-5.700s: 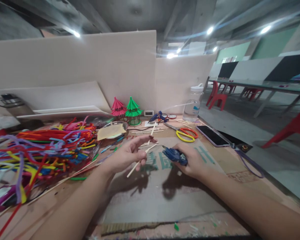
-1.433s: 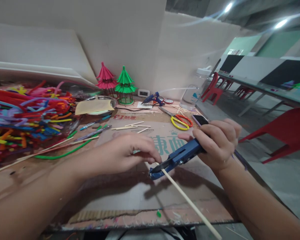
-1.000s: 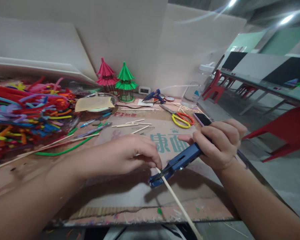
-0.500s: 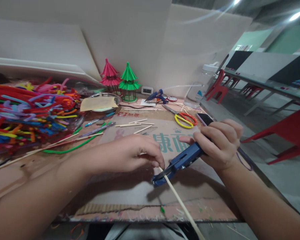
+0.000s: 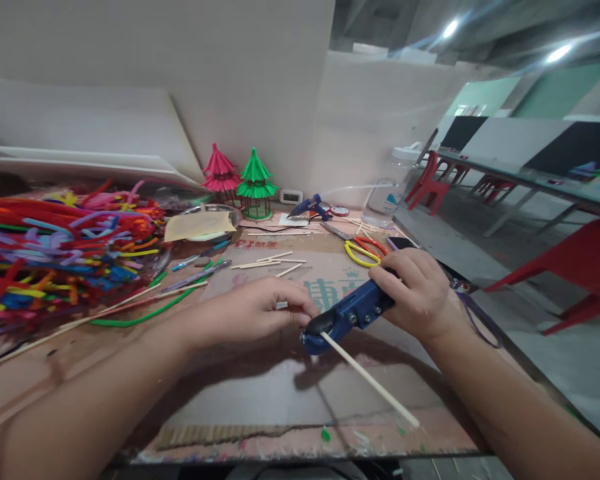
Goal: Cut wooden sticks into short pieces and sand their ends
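Observation:
My right hand point(image 5: 415, 290) is wrapped round the handles of a blue cutting tool point(image 5: 355, 317), whose jaws point left. A thin wooden stick point(image 5: 373, 381) sits in the jaws and sticks out toward the front right. My left hand point(image 5: 275, 308) is beside the jaws, fingers pinched together; the stick's far end is hidden behind the tool and fingertips. Beneath them lies a cardboard sheet point(image 5: 240, 400) with green print. Several short sticks point(image 5: 265, 262) rest on it beyond my left hand.
Colourful pipe cleaners point(image 5: 70, 247) are heaped at the left. Pink point(image 5: 221, 171) and green point(image 5: 256, 180) pagoda models stand at the back, near a blue glue gun point(image 5: 310, 208). Scissors point(image 5: 363, 251), a plastic bottle point(image 5: 385, 193) and a phone point(image 5: 399, 243) are at the right.
The tool has turned in my right hand, its jaws now closed around the stick. The stick's near end has come into view over the table's front edge. The whole view has shifted slightly.

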`<act>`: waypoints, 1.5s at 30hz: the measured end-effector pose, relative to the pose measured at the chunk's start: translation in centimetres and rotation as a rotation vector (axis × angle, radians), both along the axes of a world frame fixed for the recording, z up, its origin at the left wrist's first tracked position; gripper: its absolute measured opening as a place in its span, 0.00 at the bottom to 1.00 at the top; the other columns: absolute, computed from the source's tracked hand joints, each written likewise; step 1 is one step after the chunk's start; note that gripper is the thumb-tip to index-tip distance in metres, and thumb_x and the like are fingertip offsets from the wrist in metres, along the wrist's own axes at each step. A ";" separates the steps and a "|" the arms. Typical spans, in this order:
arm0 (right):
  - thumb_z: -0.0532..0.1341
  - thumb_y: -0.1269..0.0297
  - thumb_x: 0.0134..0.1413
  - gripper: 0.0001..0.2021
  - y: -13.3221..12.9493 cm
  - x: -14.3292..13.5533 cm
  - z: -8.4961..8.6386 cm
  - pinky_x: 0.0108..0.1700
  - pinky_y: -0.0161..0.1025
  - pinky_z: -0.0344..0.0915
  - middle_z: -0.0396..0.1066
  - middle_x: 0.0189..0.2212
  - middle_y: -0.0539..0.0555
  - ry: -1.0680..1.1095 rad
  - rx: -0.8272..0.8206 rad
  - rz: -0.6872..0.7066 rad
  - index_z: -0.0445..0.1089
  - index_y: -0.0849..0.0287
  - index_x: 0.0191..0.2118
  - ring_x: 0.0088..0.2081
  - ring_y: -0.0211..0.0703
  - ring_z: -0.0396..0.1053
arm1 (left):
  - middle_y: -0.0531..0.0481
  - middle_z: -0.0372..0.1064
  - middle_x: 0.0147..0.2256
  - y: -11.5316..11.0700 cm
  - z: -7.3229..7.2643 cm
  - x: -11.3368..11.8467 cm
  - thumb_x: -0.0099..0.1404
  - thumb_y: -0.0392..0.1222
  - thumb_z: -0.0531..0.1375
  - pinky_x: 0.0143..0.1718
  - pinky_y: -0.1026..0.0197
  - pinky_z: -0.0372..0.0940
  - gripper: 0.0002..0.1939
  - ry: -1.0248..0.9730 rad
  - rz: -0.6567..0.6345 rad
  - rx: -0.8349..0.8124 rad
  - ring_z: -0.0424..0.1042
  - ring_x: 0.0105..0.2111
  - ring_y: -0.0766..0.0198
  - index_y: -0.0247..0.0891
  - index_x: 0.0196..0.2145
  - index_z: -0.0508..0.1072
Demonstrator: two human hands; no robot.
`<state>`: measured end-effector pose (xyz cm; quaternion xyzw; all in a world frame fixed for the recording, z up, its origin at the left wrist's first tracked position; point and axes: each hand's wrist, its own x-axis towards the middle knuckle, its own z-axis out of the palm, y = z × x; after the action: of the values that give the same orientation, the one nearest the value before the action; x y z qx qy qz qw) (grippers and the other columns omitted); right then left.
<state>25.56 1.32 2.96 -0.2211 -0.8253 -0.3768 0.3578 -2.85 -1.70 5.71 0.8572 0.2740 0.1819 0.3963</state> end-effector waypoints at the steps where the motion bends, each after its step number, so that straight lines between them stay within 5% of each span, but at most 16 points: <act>1: 0.59 0.71 0.56 0.04 0.0 0.0 0.0 0.39 0.41 0.64 0.72 0.30 0.54 -0.012 -0.003 -0.003 0.69 0.55 0.36 0.34 0.44 0.67 | 0.50 0.76 0.33 0.0 -0.1 0.0 0.72 0.37 0.57 0.38 0.68 0.63 0.11 -0.010 0.006 -0.014 0.72 0.34 0.68 0.34 0.34 0.78; 8: 0.64 0.69 0.55 0.03 -0.5 0.1 0.1 0.32 0.39 0.61 0.68 0.25 0.51 0.030 -0.017 0.071 0.70 0.56 0.35 0.30 0.43 0.65 | 0.50 0.76 0.33 -0.7 0.4 0.3 0.72 0.36 0.58 0.40 0.69 0.64 0.10 -0.067 -0.056 -0.041 0.72 0.35 0.67 0.35 0.34 0.78; 19: 0.68 0.64 0.55 0.05 -0.9 0.6 0.2 0.36 0.41 0.66 0.67 0.26 0.51 0.060 -0.002 0.102 0.72 0.55 0.36 0.31 0.43 0.65 | 0.48 0.78 0.34 -1.2 1.0 0.5 0.71 0.35 0.59 0.39 0.69 0.64 0.09 -0.079 -0.119 0.001 0.73 0.36 0.66 0.36 0.36 0.79; 24: 0.62 0.69 0.55 0.03 -0.5 -0.1 -0.4 0.33 0.40 0.63 0.67 0.27 0.53 0.023 -0.200 0.049 0.70 0.57 0.36 0.30 0.44 0.64 | 0.51 0.74 0.31 -0.8 0.7 0.2 0.73 0.40 0.57 0.37 0.68 0.63 0.12 -0.043 0.012 -0.042 0.71 0.34 0.66 0.35 0.33 0.76; 27: 0.60 0.67 0.52 0.03 0.0 -0.8 -1.4 0.33 0.40 0.63 0.68 0.29 0.55 0.055 -0.383 -0.006 0.69 0.58 0.34 0.31 0.46 0.66 | 0.51 0.73 0.35 -0.6 0.0 0.2 0.73 0.42 0.57 0.39 0.65 0.65 0.08 -0.119 0.132 -0.145 0.72 0.36 0.64 0.36 0.41 0.72; 32: 0.60 0.71 0.44 0.05 0.3 -1.7 -2.6 0.31 0.40 0.61 0.69 0.27 0.54 0.123 -0.539 -0.027 0.67 0.57 0.31 0.30 0.47 0.66 | 0.40 0.63 0.59 -0.2 -1.0 0.1 0.71 0.38 0.60 0.36 0.64 0.71 0.34 -0.321 0.210 -0.274 0.74 0.36 0.68 0.50 0.69 0.51; 36: 0.61 0.72 0.43 0.09 -0.1 -2.2 -2.5 0.32 0.39 0.62 0.71 0.29 0.53 0.137 -0.578 0.024 0.69 0.57 0.34 0.30 0.44 0.67 | 0.41 0.55 0.67 -0.3 -1.0 -0.3 0.70 0.35 0.61 0.37 0.65 0.73 0.40 -0.362 0.132 -0.227 0.73 0.38 0.68 0.61 0.70 0.48; 42: 0.59 0.69 0.49 0.01 -1.0 -2.5 -1.9 0.30 0.40 0.58 0.66 0.28 0.53 0.099 -0.553 0.048 0.66 0.57 0.30 0.29 0.43 0.63 | 0.45 0.62 0.63 -1.7 0.0 -0.3 0.70 0.32 0.60 0.46 0.62 0.72 0.37 -0.310 0.058 -0.132 0.75 0.45 0.64 0.60 0.69 0.54; 45: 0.58 0.64 0.57 0.06 -1.5 -1.9 -0.9 0.31 0.40 0.58 0.64 0.27 0.53 0.056 -0.423 0.058 0.68 0.58 0.31 0.29 0.43 0.61 | 0.47 0.62 0.63 -2.5 0.4 0.0 0.67 0.32 0.64 0.45 0.63 0.72 0.42 -0.255 0.038 -0.097 0.74 0.46 0.64 0.63 0.69 0.52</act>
<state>23.65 -0.23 2.03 -0.2779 -0.8818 -0.1784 0.3366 -2.87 -4.19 6.11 0.8018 0.2461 0.2832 0.4652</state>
